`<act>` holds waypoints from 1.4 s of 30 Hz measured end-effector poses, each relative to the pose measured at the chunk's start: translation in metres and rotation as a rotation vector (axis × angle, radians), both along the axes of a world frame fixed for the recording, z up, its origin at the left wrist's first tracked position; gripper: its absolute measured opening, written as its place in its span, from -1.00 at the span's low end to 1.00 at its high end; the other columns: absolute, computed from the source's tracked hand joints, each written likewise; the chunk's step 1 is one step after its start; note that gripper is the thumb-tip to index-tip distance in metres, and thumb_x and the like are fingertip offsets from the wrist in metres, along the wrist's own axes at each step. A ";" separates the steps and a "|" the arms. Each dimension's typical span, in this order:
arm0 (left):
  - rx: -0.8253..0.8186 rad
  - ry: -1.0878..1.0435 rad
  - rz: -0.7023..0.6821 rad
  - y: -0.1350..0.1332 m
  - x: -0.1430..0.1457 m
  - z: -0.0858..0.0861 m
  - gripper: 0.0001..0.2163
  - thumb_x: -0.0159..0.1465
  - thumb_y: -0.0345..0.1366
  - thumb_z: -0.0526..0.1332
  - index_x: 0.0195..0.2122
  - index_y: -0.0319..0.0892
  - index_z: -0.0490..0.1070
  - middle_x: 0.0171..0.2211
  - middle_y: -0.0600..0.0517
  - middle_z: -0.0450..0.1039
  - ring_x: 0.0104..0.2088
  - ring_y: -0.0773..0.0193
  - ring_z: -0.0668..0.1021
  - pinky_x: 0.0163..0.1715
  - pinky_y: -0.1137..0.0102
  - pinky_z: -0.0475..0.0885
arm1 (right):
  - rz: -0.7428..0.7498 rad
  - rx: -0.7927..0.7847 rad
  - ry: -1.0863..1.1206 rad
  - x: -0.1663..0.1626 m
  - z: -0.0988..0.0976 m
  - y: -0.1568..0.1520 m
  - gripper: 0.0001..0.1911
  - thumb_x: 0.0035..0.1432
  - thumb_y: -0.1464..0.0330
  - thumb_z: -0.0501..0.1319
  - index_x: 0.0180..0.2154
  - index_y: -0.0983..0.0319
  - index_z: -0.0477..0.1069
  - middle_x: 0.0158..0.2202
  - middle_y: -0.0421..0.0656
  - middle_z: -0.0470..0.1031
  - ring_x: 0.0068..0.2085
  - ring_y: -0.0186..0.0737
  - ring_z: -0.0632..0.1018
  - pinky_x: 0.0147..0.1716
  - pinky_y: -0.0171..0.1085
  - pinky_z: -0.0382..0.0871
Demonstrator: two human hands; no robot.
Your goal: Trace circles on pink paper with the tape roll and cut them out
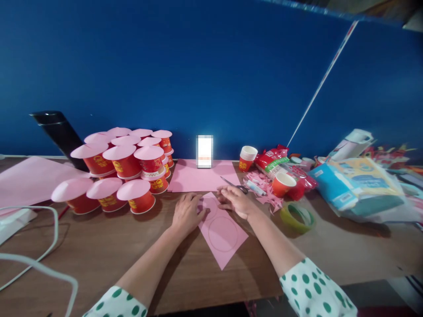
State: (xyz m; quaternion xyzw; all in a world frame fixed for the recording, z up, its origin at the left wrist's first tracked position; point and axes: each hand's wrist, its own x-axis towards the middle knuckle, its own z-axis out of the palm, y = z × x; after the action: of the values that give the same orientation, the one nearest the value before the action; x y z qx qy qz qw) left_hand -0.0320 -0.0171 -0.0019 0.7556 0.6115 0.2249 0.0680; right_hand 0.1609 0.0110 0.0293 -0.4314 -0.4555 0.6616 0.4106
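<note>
A pink paper sheet [237,240] with drawn circle outlines lies on the table between my hands. My left hand [187,212] rests along its left edge, thumb over the paper and fingers loosely spread. By the upper right edge is my right hand [237,201], its fingers apart and bent a little, with nothing visible in them. Dark-handled scissors [228,181] lie just behind my right hand, partly hidden by it. Farther back, a stack of larger pink sheets [185,175] lies under a bright, blurred-out upright screen [204,152].
Red paper cups [142,204] with pink cone tops stand grouped at left, near a black bottle [59,136]. At right are stacked cups [247,157], pink scraps [259,181], a tape roll [298,217] and a blue package [343,182]. A white cable [56,220] crosses the left.
</note>
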 end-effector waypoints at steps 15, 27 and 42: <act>0.007 -0.118 -0.196 -0.002 0.001 0.004 -0.66 0.11 -0.28 0.23 -0.05 -0.12 0.36 -0.11 -0.04 0.44 -0.10 0.16 0.44 -0.08 0.31 0.30 | -0.014 0.118 -0.038 -0.001 -0.002 0.001 -0.75 0.01 0.30 0.28 -0.23 0.22 0.38 -0.31 -0.18 0.42 -0.31 -0.36 0.48 -0.30 -0.32 0.43; 0.013 -0.130 -0.213 0.001 0.002 -0.003 -0.53 0.10 -0.29 0.24 0.06 -0.16 0.27 0.08 -0.08 0.31 0.05 0.13 0.37 0.06 0.27 0.23 | -0.022 0.072 -0.020 -0.006 -0.016 0.004 -0.73 0.03 0.32 0.24 -0.17 0.18 0.35 -0.21 -0.17 0.39 -0.27 -0.36 0.46 -0.37 -0.38 0.40; -0.127 -0.487 -0.202 0.007 -0.014 0.019 -0.55 0.04 -0.14 0.27 -0.05 -0.20 0.39 -0.13 -0.06 0.47 -0.18 0.14 0.49 -0.20 0.35 0.37 | 0.176 0.376 -0.279 0.004 0.000 -0.002 -0.53 0.01 0.40 0.24 0.01 0.19 0.26 -0.33 -0.20 0.47 -0.30 -0.32 0.48 -0.26 -0.29 0.33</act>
State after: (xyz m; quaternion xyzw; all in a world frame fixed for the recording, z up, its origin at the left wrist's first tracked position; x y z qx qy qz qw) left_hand -0.0460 -0.0106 0.0172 0.7304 0.5116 0.3535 0.2824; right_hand 0.1648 0.0089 0.0289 -0.3935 -0.6586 0.5325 0.3576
